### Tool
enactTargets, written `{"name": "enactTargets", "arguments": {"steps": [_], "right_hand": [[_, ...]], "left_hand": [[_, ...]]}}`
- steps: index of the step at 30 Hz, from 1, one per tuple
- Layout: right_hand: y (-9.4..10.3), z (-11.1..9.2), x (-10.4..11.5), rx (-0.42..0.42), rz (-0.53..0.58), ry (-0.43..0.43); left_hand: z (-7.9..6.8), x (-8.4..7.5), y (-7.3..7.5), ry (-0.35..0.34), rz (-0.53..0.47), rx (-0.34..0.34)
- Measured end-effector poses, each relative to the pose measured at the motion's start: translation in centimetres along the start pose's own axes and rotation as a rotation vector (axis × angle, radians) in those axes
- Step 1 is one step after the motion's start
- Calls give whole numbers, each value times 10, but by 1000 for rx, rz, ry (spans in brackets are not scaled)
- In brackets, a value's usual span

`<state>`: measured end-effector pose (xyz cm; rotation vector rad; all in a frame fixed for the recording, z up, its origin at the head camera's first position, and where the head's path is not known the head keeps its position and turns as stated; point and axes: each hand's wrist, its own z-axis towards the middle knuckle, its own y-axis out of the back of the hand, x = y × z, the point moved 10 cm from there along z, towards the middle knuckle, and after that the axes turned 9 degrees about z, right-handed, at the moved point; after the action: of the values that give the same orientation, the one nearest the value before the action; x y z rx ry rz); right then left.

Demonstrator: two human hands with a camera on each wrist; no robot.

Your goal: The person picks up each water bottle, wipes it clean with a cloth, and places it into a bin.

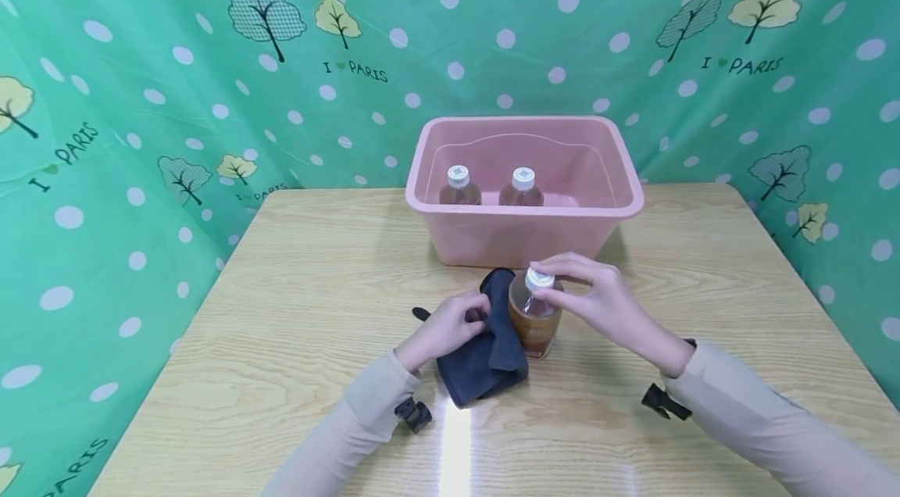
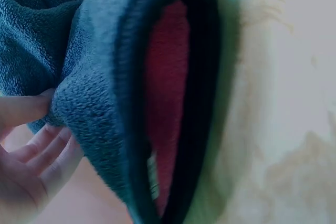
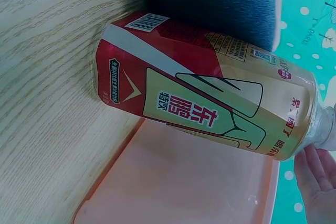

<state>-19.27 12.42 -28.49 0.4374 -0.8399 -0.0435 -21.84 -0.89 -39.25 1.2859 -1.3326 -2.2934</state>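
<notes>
R hand point(image 1: 608, 302) pinched btl. point(image 1: 532, 319) cap point(image 1: 540, 279); L hand point(image 1: 450, 325) gripped cloth point(image 1: 478, 368). Btl. sat on near side of bin point(image 1: 520, 239), right of cloth. Est. handling: btl. was prob. heavier, semi-stiff, slick; cloth light, soft. Best hold pt. was neck point(image 3: 317, 124).

Cloth point(image 1: 474, 369) lies left of the bottle point(image 1: 533, 325), bin point(image 1: 520, 237) behind both.

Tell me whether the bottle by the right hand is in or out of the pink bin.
Out. The head view shows the bottle in front of the pink bin, its white cap held by the right hand.
</notes>
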Motion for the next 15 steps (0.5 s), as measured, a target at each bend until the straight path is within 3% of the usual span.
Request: {"name": "enactTargets", "arguments": {"steps": [15], "right_hand": [[-1, 0, 1, -6, 18, 17]], "left_hand": [[0, -29, 38, -134, -37, -156]]}}
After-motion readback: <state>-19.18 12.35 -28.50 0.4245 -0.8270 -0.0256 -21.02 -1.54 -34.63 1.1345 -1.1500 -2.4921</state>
